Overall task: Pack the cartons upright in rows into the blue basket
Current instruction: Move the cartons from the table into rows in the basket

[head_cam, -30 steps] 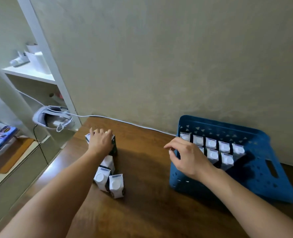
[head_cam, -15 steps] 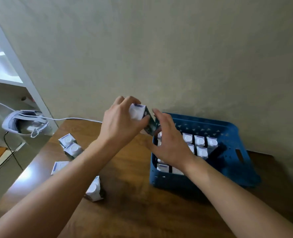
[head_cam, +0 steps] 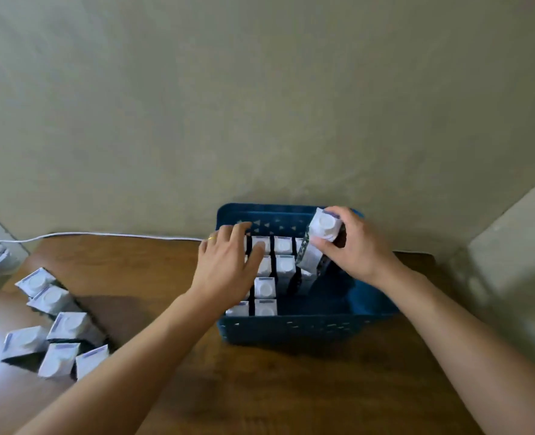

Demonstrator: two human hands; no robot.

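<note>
On the wooden counter (head_cam: pixel 291 387), pushed up close to the wall, sits the blue basket (head_cam: pixel 291 332), and it's already got a good few cartons standing upright in rows along its left and middle part. The right side of the basket looks dark and I can't make out anything standing in there.

Right hand (head_cam: pixel 358 249) is curled round one carton (head_cam: pixel 318 243), holding it near the top at the back right of the rows. That carton is tilted, cap end leaning up and to the right, bottom end down among the packed ones.

Left hand (head_cam: pixel 228 266) has its fingers pretty much straight, lying flat over the tops of the packed cartons (head_cam: pixel 267 288) on the left side of the basket, so it's not gripping anything. A ring shows on one finger. The two hands are apart, with a couple of carton tops showing between them.

Over on the left of the counter, well apart from the basket, a loose bunch of cartons (head_cam: pixel 57 328) is waiting, some upright and some tipped. A white cable (head_cam: pixel 103 235) runs along the back edge by the wall.
</note>
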